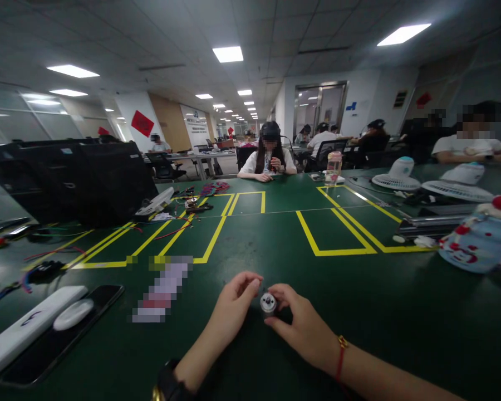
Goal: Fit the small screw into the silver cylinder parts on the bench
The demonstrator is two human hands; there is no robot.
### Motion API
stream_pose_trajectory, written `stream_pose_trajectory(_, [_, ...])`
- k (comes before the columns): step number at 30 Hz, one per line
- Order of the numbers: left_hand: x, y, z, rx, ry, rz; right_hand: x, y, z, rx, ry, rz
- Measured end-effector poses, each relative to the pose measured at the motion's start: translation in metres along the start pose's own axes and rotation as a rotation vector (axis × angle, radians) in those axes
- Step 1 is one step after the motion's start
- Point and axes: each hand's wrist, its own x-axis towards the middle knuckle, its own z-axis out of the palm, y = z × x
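Note:
A small round metal motor [268, 303] stands on the green table, its silver end with a shaft facing up. The thumb and fingers of my right hand [303, 320] grip its side from the right. Just left of the motor is my left hand [236, 303], its thumb and index finger pinched together. Whatever lies between those fingertips, if anything, is too small to make out. The left hand appears apart from the motor.
Left on the green table [359, 312] lie a black phone [104, 301], a white power bank [33, 328] and loose wires [179, 228]. A blue snowman bottle [476, 239] stands right, near white fans [396, 175]. A person [269, 156] sits opposite.

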Motion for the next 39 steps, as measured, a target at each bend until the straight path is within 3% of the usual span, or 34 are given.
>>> stream_pose_trajectory(4, [0.0,-0.012,-0.01,0.07,-0.104,0.014,0.0,-0.004,0.004,0.002,0.032,0.047])
stream_pose_trajectory(11, [-0.012,-0.02,-0.01,0.143,-0.275,0.094,-0.001,-0.006,0.011,-0.017,0.046,0.119])
stream_pose_trajectory(16, [-0.012,-0.017,-0.011,0.268,-0.316,0.132,-0.003,-0.014,-0.006,-0.017,-0.067,0.004])
stream_pose_trajectory(20, [-0.011,-0.014,-0.011,0.271,-0.359,0.14,-0.002,-0.019,-0.015,-0.027,-0.028,-0.016])
stream_pose_trajectory(27, [-0.014,-0.01,-0.01,0.321,-0.352,0.218,0.004,-0.028,-0.007,-0.038,-0.002,0.03])
stream_pose_trajectory(34, [-0.015,-0.012,-0.019,0.316,-0.252,0.221,0.002,-0.015,-0.009,0.18,-0.109,0.094])
stream_pose_trajectory(39, [-0.01,-0.004,-0.017,0.324,-0.222,0.281,0.004,-0.007,-0.003,0.083,-0.09,0.06])
